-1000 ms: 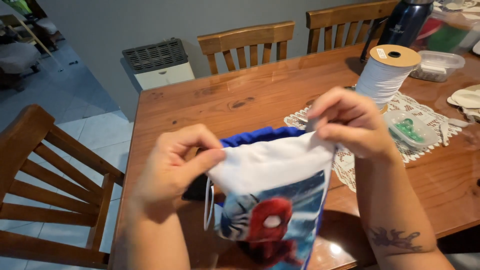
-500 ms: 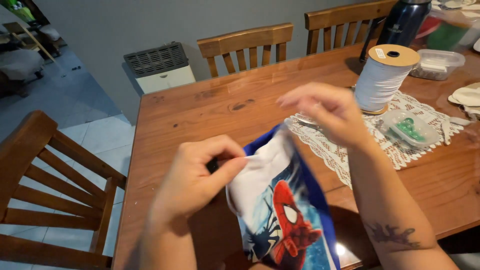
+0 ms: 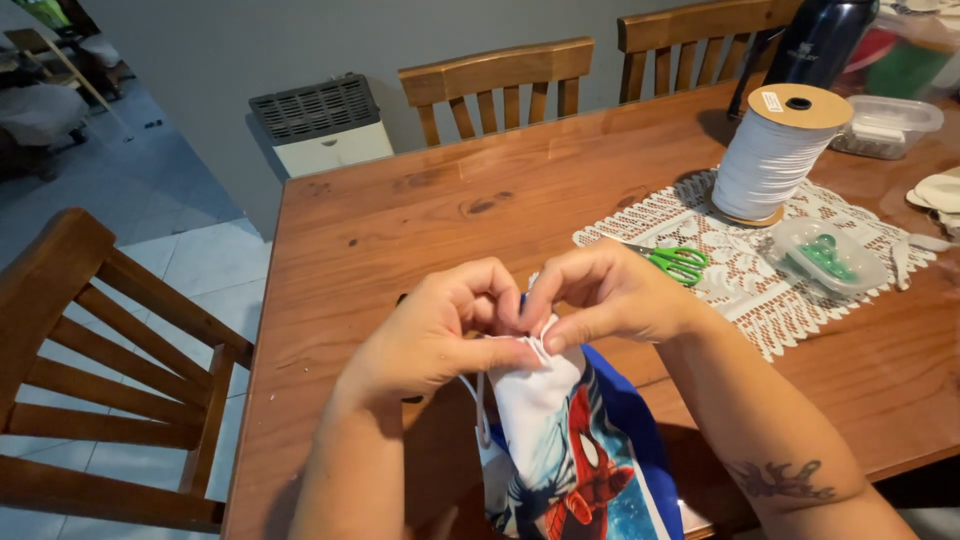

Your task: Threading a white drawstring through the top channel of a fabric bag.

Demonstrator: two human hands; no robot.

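Both hands meet over the near part of a wooden table (image 3: 420, 220). My left hand (image 3: 435, 335) and my right hand (image 3: 610, 295) pinch the top edge of a small fabric piece (image 3: 560, 440), white at the top with a blue border and a red and blue cartoon print. A thin white elastic loop (image 3: 480, 405) hangs from its left side. The fabric hangs down toward my lap, and its lower end runs out of the frame.
On a white lace mat (image 3: 740, 260) lie green-handled scissors (image 3: 670, 260), a big spool of white elastic (image 3: 775, 155) and a clear lidded tub with green bits (image 3: 830, 255). A dark bottle (image 3: 820, 40) and another container (image 3: 885, 125) stand behind. Wooden chairs (image 3: 100, 340) surround the table; a white heater (image 3: 320, 125) is by the wall.
My hands were apart, stretching the fabric's top edge; the right hand let go and lifted, then came back. Now both hands pinch the edge close together, lower and nearer me.
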